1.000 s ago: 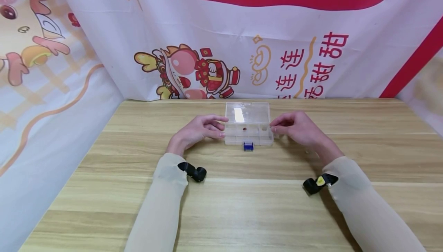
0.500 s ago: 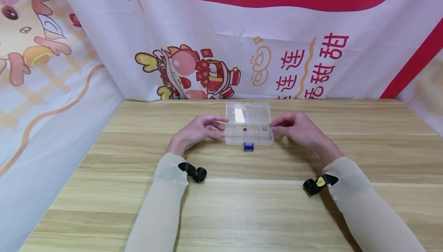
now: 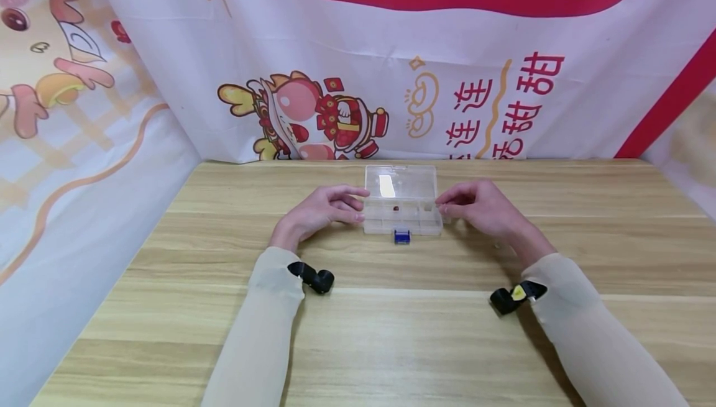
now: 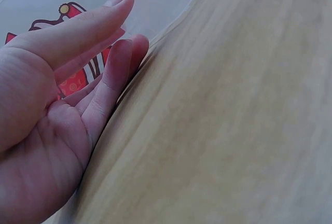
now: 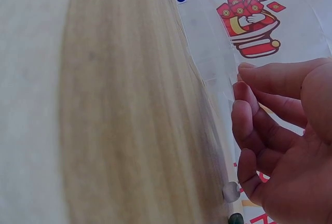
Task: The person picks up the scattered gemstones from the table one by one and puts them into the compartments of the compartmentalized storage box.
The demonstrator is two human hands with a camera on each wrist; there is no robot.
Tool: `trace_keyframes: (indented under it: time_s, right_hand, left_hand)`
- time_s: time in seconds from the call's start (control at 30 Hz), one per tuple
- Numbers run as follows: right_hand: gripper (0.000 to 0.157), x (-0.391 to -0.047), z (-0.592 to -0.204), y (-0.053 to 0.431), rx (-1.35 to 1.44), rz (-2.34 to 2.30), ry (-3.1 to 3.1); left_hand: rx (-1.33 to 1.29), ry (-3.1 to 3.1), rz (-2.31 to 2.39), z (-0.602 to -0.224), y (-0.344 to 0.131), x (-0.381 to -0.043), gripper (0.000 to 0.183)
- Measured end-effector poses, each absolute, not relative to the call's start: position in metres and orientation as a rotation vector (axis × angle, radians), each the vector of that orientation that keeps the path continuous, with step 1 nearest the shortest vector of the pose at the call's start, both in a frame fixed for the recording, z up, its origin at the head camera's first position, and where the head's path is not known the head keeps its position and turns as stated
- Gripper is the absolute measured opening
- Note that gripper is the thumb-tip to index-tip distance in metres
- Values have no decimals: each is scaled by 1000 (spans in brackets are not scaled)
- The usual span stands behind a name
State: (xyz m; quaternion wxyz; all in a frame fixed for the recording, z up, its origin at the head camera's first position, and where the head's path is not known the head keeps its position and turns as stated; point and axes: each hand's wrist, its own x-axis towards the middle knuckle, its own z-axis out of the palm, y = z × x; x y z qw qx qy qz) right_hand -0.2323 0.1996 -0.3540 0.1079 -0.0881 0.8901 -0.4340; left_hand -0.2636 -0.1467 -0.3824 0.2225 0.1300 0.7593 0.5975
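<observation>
Box [image 3: 376,229] with reddish bead [image 3: 396,209], perhaps, inside

Clear box [image 5: 207,37] cropped by right wrist view's top edge, reddish speck [image 3: 396,208] too small to identify

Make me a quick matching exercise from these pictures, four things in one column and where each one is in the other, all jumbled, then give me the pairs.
Things:
1. blue latch
2. clear lid
3. small dark red piece
4. left hand

Places:
A. inside a compartment
B. at the left side of the box
C. open, at the far side of the box
D. at the front edge of the box

Pairs: 1-D, 2-C, 3-A, 4-B
</observation>
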Motion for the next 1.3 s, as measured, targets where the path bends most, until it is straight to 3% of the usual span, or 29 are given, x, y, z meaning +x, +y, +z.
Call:
trace_keyframes:
  time_s: [1.3]
  right_hand:
    - [24,-234,-360,198,-291,-1324,2613]
  left_hand:
    - [351,2098,1663,-382,-146,-263,50]
